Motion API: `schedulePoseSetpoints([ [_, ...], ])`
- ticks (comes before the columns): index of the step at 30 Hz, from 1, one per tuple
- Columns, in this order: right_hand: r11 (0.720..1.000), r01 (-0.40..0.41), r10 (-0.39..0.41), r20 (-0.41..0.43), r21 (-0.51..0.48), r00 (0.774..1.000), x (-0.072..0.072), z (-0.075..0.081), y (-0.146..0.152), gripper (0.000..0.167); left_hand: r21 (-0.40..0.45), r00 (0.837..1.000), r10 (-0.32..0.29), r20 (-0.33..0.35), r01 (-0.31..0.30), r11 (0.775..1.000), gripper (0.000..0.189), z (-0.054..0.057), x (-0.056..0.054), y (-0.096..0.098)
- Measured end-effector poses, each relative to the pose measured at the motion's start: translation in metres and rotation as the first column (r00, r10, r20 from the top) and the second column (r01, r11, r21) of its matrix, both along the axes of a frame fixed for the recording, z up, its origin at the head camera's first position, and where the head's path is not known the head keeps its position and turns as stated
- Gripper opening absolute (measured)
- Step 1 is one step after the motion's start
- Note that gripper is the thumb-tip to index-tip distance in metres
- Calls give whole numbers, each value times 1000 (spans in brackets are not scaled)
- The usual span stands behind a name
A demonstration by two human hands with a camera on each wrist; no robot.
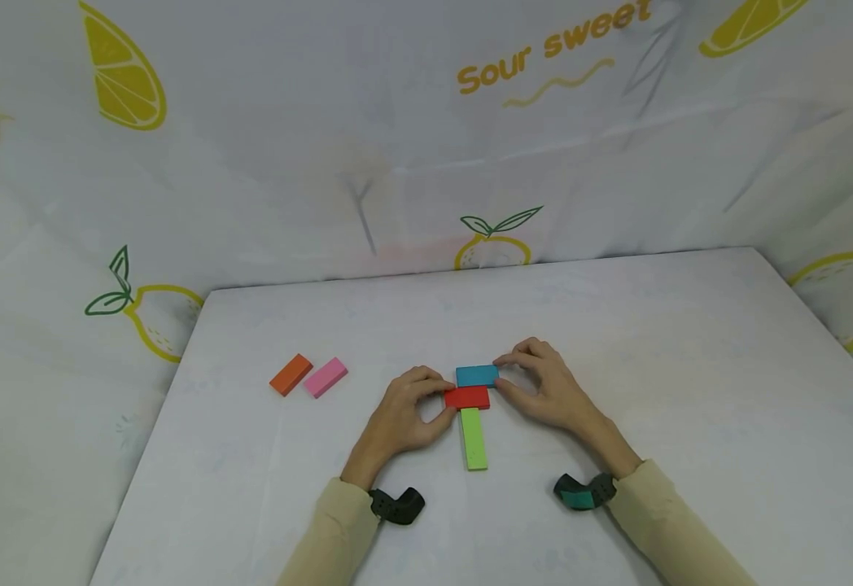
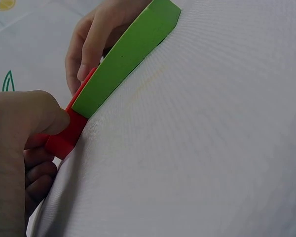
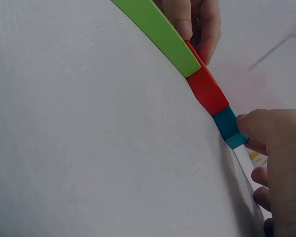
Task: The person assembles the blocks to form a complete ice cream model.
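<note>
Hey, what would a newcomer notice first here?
Probably the red block in the left hand, the blue block behind it in the right hand, and the green block in front. An orange block and pink block lie farther left. "Sour sweet" lettering marks the backdrop.

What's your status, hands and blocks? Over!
Left hand pinches red rectangular block; right hand pinches blue rectangular block. Green rectangular block touches red's near side. Orange rectangular block, pink rectangular block: off left, clear of hands.
</note>
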State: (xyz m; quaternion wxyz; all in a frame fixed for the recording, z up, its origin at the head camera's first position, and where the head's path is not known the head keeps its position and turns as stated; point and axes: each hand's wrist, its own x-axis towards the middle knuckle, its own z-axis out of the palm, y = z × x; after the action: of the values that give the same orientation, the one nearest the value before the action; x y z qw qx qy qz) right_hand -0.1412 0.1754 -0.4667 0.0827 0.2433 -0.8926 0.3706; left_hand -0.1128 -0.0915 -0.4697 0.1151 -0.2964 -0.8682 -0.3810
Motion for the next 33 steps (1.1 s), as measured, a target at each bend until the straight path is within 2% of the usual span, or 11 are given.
schedulePoseSetpoints([
  [13,1000,-13,13,-30,20,999,0,0,-1,27,1,1000,-5,-5,5,1000,27,-1,0,-1],
  [23,1000,-11,12,-54,10,998,-1,-1,-1,26,75,999,14,30,-16,997,16,0,-1,-1],
  [33,998,-8,13,-71,68,997,-1,0,-5,29,89,1000,6,21,-7,996,15,2,0,0],
])
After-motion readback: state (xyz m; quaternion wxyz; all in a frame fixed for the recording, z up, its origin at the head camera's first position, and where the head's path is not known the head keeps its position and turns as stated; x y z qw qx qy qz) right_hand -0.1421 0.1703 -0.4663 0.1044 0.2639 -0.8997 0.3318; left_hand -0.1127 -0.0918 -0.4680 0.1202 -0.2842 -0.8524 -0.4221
